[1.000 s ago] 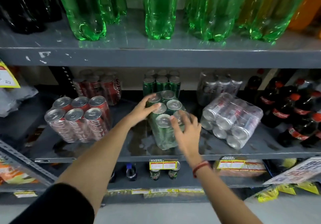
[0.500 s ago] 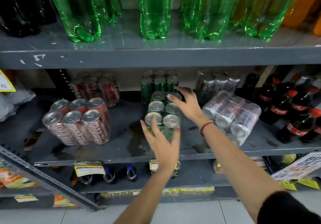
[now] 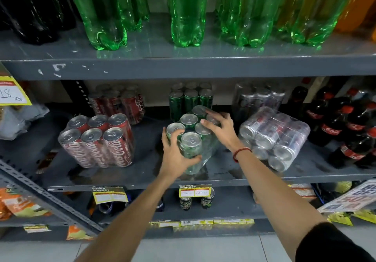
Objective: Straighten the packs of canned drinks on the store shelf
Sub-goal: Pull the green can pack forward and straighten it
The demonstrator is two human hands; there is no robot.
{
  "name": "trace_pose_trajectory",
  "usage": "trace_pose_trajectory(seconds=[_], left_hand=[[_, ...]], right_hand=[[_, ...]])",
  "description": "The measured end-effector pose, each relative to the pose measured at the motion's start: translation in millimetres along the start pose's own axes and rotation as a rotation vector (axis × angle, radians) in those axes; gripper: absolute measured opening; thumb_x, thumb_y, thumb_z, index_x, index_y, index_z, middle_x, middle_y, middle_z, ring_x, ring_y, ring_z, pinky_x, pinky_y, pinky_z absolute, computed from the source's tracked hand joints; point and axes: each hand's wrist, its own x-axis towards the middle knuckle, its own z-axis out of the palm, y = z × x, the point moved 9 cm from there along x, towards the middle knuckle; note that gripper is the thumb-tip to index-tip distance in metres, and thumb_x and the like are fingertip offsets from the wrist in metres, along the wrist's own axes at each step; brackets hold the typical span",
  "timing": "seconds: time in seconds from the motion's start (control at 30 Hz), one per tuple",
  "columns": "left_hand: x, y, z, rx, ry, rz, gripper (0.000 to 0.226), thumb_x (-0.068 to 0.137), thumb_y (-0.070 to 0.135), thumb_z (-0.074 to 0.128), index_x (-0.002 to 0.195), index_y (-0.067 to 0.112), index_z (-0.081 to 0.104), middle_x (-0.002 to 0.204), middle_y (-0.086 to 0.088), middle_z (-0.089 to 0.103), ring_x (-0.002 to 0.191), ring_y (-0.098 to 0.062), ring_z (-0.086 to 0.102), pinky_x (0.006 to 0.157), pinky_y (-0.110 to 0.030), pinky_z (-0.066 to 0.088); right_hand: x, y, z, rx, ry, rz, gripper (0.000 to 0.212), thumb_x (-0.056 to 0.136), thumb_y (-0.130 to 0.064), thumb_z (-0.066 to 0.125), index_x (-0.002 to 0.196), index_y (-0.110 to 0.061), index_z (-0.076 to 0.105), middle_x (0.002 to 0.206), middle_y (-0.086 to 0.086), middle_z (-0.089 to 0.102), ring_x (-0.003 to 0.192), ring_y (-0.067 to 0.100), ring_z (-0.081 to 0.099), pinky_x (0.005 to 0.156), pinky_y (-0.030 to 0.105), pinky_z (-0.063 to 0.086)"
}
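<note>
Head view: the left hand [image 3: 176, 153] wraps its grip around the near-left corner of the green can pack [image 3: 193, 137], fingers curled against the wrap. The right hand [image 3: 220, 130] rests spread on the can tops. This pack sits mid-shelf [image 3: 142, 177], between the red pack [image 3: 97, 141] and the tilted silver pack [image 3: 273, 139].

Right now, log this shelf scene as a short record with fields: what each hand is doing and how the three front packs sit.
left hand: gripping the near corner of the green can pack
right hand: laid on the same pack's far cans
green can pack: turned askew
red can pack: upright, left, untouched
silver can pack: tipped on its side, right
shelf: grey metal
</note>
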Motion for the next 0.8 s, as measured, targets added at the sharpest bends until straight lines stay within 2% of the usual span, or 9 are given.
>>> trace_pose_trajectory(seconds=[0.1,0.2,0.33,0.43,0.5,0.6,0.67,0.73,0.8], left_hand=[[22,-5,-18,0.045,-0.152,0.049,0.089,0.049,0.036,0.090,0.120,0.040,0.035,0.138,-0.003,0.032,0.121,-0.009,0.039,0.107,-0.026,0.031],[39,-9,-25,0.111,-0.295,0.058,0.090,0.053,0.030,0.089,0.128,0.032,0.039,0.137,0.003,0.042,0.121,-0.008,0.042,0.099,-0.019,0.031],[49,-8,-28,0.099,-0.404,0.037,0.089,0.058,0.017,0.087,0.129,0.040,0.038,0.131,0.012,0.046,0.126,-0.015,0.044,0.102,-0.029,0.035],[48,-7,-26,0.079,-0.404,0.008,0.089,0.061,0.011,0.085,0.131,0.036,0.037,0.131,0.007,0.048,0.126,-0.018,0.045,0.107,-0.043,0.035],[44,-5,-25,0.079,-0.383,-0.020,0.091,0.063,0.007,0.083,0.136,0.035,0.034,0.136,0.001,0.047,0.128,-0.021,0.044,0.108,-0.046,0.035],[42,-1,-24,0.125,-0.405,-0.060,0.098,0.065,0.006,0.080,0.142,0.035,0.026,0.146,-0.005,0.037,0.134,-0.024,0.037,0.109,-0.045,0.034],[42,1,-22,0.270,-0.468,-0.135,0.107,0.067,0.015,0.081,0.146,0.037,0.013,0.159,-0.008,0.008,0.144,-0.028,0.016,0.113,-0.045,0.026],[46,11,-24,0.399,-0.461,-0.203,0.116,0.065,0.029,0.083,0.147,0.038,0.002,0.157,-0.010,-0.019,0.146,-0.030,-0.004,0.116,-0.045,0.017],[53,43,-20,0.430,-0.384,-0.143,0.119,0.062,0.042,0.083,0.147,0.038,-0.001,0.157,-0.010,-0.018,0.145,-0.030,-0.009,0.117,-0.049,0.012]], right_hand=[[-23,1,-1,0.134,0.057,0.022,0.058,0.078,-0.045,0.072,0.131,-0.031,0.054,0.124,0.002,0.040,0.120,0.016,0.043,0.099,0.021,0.030],[-44,-3,3,0.097,0.191,0.051,0.063,0.077,-0.053,0.069,0.132,-0.027,0.053,0.119,0.000,0.039,0.106,0.013,0.047,0.097,0.025,0.035],[-63,-7,12,0.034,0.309,0.104,0.067,0.081,-0.055,0.063,0.137,-0.022,0.047,0.132,0.011,0.035,0.123,0.031,0.043,0.106,0.040,0.037],[-65,-8,11,0.033,0.312,0.123,0.071,0.082,-0.055,0.063,0.142,-0.022,0.042,0.132,0.011,0.035,0.126,0.033,0.041,0.106,0.042,0.036],[-64,-9,10,0.015,0.288,0.125,0.072,0.082,-0.056,0.062,0.142,-0.022,0.042,0.131,0.011,0.035,0.125,0.033,0.041,0.106,0.042,0.036],[-63,-8,9,0.040,0.176,0.118,0.075,0.083,-0.056,0.061,0.145,-0.024,0.034,0.135,0.010,0.032,0.130,0.032,0.037,0.108,0.039,0.033],[-64,-8,-5,0.091,0.147,0.096,0.076,0.084,-0.054,0.059,0.147,-0.025,0.028,0.142,0.011,0.028,0.133,0.030,0.036,0.107,0.031,0.031],[-65,-9,-37,0.091,0.216,0.051,0.071,0.087,-0.050,0.058,0.147,-0.024,0.030,0.145,0.011,0.029,0.134,0.027,0.036,0.102,0.023,0.026],[-69,-7,-79,0.084,0.337,0.029,0.066,0.087,-0.049,0.059,0.143,-0.020,0.037,0.144,0.013,0.033,0.132,0.027,0.038,0.101,0.023,0.026]])
